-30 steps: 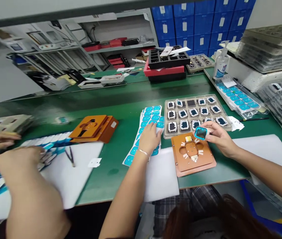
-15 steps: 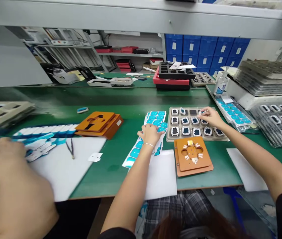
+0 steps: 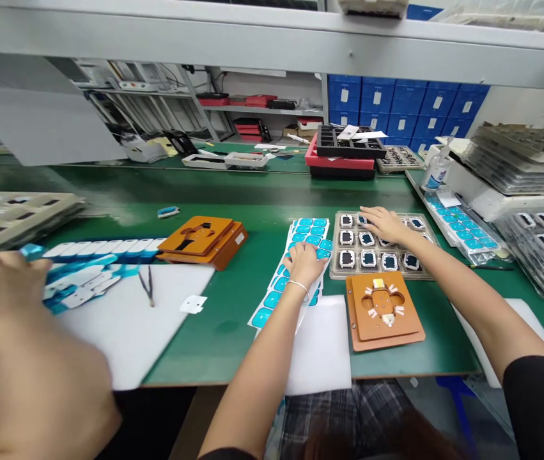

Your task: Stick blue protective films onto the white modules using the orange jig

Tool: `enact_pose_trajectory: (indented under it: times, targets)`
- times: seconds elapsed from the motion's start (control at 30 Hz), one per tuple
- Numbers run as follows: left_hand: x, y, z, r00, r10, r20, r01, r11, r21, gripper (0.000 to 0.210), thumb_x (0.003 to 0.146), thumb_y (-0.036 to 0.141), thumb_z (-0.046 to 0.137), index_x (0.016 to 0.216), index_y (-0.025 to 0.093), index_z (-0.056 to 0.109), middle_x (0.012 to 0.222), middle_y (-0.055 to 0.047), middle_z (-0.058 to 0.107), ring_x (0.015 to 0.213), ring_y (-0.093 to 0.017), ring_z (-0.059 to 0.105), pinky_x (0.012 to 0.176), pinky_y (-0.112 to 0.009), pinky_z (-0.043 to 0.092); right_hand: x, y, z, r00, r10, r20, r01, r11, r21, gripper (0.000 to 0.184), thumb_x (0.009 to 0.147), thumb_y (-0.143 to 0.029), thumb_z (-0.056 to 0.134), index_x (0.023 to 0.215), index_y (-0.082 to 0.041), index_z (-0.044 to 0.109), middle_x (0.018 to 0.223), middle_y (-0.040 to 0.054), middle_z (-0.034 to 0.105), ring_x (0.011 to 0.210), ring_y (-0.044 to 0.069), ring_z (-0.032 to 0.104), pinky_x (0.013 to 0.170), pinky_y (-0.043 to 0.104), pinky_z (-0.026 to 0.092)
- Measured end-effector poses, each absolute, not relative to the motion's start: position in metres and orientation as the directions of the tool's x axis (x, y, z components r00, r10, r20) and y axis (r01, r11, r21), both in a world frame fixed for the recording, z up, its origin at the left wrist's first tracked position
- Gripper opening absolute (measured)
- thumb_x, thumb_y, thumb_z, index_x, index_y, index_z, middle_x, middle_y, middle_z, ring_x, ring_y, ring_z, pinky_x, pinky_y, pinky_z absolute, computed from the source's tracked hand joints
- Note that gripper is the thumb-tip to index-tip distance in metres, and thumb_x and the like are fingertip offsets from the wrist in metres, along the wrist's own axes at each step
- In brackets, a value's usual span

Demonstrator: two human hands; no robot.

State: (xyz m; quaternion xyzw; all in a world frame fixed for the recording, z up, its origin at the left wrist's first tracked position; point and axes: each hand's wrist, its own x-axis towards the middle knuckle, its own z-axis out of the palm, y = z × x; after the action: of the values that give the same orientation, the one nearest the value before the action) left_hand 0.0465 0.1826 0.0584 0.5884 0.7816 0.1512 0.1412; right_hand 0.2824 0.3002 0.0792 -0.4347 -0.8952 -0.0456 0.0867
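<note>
My left hand (image 3: 304, 265) lies with bent fingers on a stack of blue sticker sheets (image 3: 272, 299), thumb at the right edge. Over the back row of a clear plastic tray (image 3: 335, 271), my right hand (image 3: 383, 225) closes its fingertips on a small white-framed part (image 3: 362, 220), mostly covered by the fingers. Similar parts with dark centres, such as one white-framed piece (image 3: 367, 259), fill the tray's visible pockets. In front of the tray rests an orange fixture (image 3: 385, 332) with a shaped recess and white pads. A white foam sheet (image 3: 322, 358) lies under the sticker sheets' near end.
At left, a co-worker's hand (image 3: 6, 287) is over blue-and-white strips. Tweezers (image 3: 147, 285) and a second orange fixture (image 3: 199, 239) lie nearby. Stacked trays (image 3: 540, 246) and a pump bottle (image 3: 437, 171) stand at right. A metal beam (image 3: 252, 45) crosses above.
My right hand has moved left along the tray's back row, onto a tilted part there. My left hand stays on the sticker sheets. The view has shifted slightly.
</note>
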Motion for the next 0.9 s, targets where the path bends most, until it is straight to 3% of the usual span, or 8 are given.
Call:
enact_pose_trajectory:
  times: [0.1, 0.2, 0.3, 0.47, 0.63, 0.77, 0.9]
  targets:
    - [0.049, 0.183, 0.057, -0.278, 0.958, -0.065, 0.864, 0.279, 0.42, 0.034, 0.085, 0.034, 0.061, 0.117, 0.024, 0.057, 0.139, -0.011, 0.049, 0.135, -0.029, 0.038, 0.107, -0.046, 0.033, 0.269, 0.298, 0.078, -0.641, 0.75, 0.161, 0.766, 0.64, 0.068, 0.041, 0.102, -0.039, 0.038, 0.137, -0.025, 0.055, 0.15, 0.0067, 0.049, 0.134, 0.031, 0.039, 0.095, 0.046, 0.04]
    - [0.049, 0.184, 0.057, -0.295, 0.951, -0.089, 0.849, 0.304, 0.432, 0.035, 0.082, 0.034, 0.064, 0.115, 0.025, 0.057, 0.138, -0.01, 0.049, 0.134, -0.03, 0.038, 0.104, -0.046, 0.035, 0.262, 0.298, 0.079, -0.62, 0.764, 0.179, 0.784, 0.612, 0.107, 0.047, 0.103, -0.041, 0.031, 0.116, -0.015, 0.068, 0.124, 0.0172, 0.067, 0.125, 0.035, 0.043, 0.094, 0.049, 0.035]
    - [0.047, 0.185, 0.057, -0.31, 0.945, -0.104, 0.838, 0.323, 0.44, 0.036, 0.079, 0.035, 0.066, 0.113, 0.026, 0.058, 0.137, -0.009, 0.049, 0.132, -0.032, 0.038, 0.103, -0.046, 0.036, 0.258, 0.297, 0.082, -0.603, 0.767, 0.22, 0.796, 0.597, 0.101, 0.051, 0.104, -0.038, 0.028, 0.108, -0.009, 0.07, 0.116, 0.0231, 0.068, 0.116, 0.037, 0.045, 0.091, 0.05, 0.033]
    - [0.045, 0.186, 0.058, -0.305, 0.947, -0.102, 0.834, 0.317, 0.45, 0.036, 0.078, 0.034, 0.067, 0.113, 0.027, 0.058, 0.138, -0.009, 0.048, 0.132, -0.033, 0.038, 0.101, -0.045, 0.036, 0.248, 0.283, 0.087, -0.732, 0.655, 0.186, 0.671, 0.741, 0.026, 0.031, 0.099, -0.032, 0.045, 0.113, -0.018, 0.068, 0.12, 0.0134, 0.069, 0.115, 0.029, 0.05, 0.091, 0.04, 0.035]
    - [0.047, 0.185, 0.058, -0.299, 0.949, -0.102, 0.832, 0.312, 0.458, 0.032, 0.079, 0.033, 0.066, 0.11, 0.027, 0.057, 0.136, -0.009, 0.049, 0.132, -0.032, 0.039, 0.1, -0.045, 0.036, 0.241, 0.267, 0.086, -0.827, 0.541, 0.149, 0.539, 0.84, -0.057, 0.022, 0.095, -0.03, 0.054, 0.109, -0.022, 0.07, 0.111, 0.0105, 0.072, 0.12, 0.028, 0.05, 0.101, 0.045, 0.026]
    - [0.048, 0.183, 0.059, -0.295, 0.952, -0.086, 0.835, 0.301, 0.46, 0.034, 0.08, 0.033, 0.065, 0.112, 0.028, 0.057, 0.135, -0.009, 0.049, 0.131, -0.032, 0.038, 0.1, -0.045, 0.035, 0.238, 0.267, 0.083, -0.787, 0.597, 0.155, 0.575, 0.801, -0.165, 0.026, 0.088, -0.034, 0.066, 0.112, -0.023, 0.067, 0.104, 0.0081, 0.074, 0.111, 0.029, 0.055, 0.093, 0.044, 0.033]
    - [0.047, 0.182, 0.06, -0.307, 0.948, -0.083, 0.836, 0.31, 0.453, 0.04, 0.079, 0.039, 0.067, 0.115, 0.026, 0.057, 0.141, -0.012, 0.044, 0.136, -0.035, 0.032, 0.103, -0.049, 0.032, 0.237, 0.27, 0.083, -0.714, 0.676, 0.182, 0.629, 0.734, -0.256, 0.023, 0.088, -0.025, 0.065, 0.111, -0.019, 0.064, 0.095, 0.0063, 0.076, 0.102, 0.026, 0.058, 0.089, 0.04, 0.037]
